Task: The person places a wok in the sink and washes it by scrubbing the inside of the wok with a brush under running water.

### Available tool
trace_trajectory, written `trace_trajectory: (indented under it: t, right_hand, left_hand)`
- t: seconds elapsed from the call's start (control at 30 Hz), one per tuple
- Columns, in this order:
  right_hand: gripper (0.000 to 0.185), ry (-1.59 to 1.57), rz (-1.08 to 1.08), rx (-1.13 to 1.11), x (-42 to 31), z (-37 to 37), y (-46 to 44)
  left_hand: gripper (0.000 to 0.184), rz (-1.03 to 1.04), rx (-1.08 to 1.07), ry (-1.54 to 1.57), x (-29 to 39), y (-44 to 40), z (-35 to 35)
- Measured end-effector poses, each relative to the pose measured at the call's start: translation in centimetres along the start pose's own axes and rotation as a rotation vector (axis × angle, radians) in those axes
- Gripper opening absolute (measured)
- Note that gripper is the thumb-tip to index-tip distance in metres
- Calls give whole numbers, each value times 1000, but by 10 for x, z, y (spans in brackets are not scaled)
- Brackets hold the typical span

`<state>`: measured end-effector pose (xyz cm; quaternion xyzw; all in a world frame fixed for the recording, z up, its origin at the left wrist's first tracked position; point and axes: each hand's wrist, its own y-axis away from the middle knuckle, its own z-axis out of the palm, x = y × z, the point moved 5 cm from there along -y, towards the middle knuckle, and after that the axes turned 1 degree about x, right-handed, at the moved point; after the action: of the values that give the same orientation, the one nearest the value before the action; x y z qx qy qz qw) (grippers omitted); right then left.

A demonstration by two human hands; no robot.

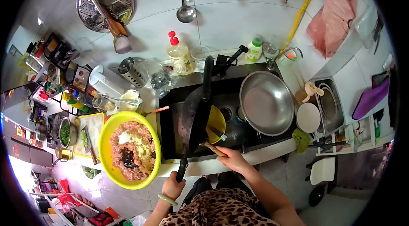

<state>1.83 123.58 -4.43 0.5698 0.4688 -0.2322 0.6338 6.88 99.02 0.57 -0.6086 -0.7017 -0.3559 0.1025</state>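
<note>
My left hand (172, 186), a pale bangle on its wrist, is closed around the long handle of a black wok (192, 117). The wok is tipped steeply on its side over the sink (170, 140). In my right hand (232, 160) is a wooden-handled tool (214, 147); its far end goes into the wok and cannot be made out. Behind the wok, a yellow bowl (216, 119) lies partly hidden in the sink, with striped stick ends by its rim. To the left, a large yellow-green basin (103, 149) holds minced meat with white and dark seasonings.
A wide steel bowl (267, 103) sits at the sink's right side, near the faucet (293, 48). Behind stand a red-capped bottle (180, 57) and a green-and-white bottle (254, 50). At left are a knife (91, 149) on a cutting board and a pot of chopped greens (65, 134).
</note>
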Motion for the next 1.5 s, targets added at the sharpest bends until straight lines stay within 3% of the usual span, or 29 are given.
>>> trace_trajectory:
  t: [0.07,0.13,0.17,0.23,0.27,0.3,0.4,0.5,0.63,0.73,0.87,1.03,1.1,1.5]
  right_hand:
    - [49,3,5,-16,-3,-3,-4]
    - [50,22,-49,43,-7,-15,-7]
    - [50,82,-39,55,-9,-25,-7]
    - [50,371,-73,93,-38,-46,-5]
    - [51,494,-49,81,-62,-55,0]
    - [41,586,-148,139,-70,-65,-3]
    - [27,966,-126,133,-115,-96,-14]
    - [26,1218,-188,153,-159,-129,-38]
    - [20,1401,-475,119,-193,-178,-96]
    - [30,1359,-383,74,-200,-201,-135]
    - [31,1325,-304,-19,-187,-218,-169]
    - [29,1345,-342,-42,-185,-220,-180]
    - [25,1413,-540,-94,-190,-212,-182]
    - [17,1735,-404,-153,-217,-185,-183]
  left_hand:
    - [30,67,27,16,-1,-2,-2]
    - [25,-232,-241,337,-7,-1,7]
    - [25,-233,-234,351,-7,0,6]
    - [20,-398,-420,981,-5,5,18]
    - [19,-412,-476,1078,-9,7,26]
    - [19,-400,-524,1134,-13,7,37]
    - [18,-334,-591,1304,-2,15,52]
    - [17,-317,-628,1392,2,15,64]
    - [17,-271,-637,1421,1,7,71]
    - [16,-323,-620,1460,-7,-2,80]
    - [17,-332,-653,1447,-6,-13,92]
    - [18,-336,-654,1437,-2,-18,106]
    - [18,-332,-638,1426,2,-18,107]
    - [24,-313,-627,1424,0,-16,115]
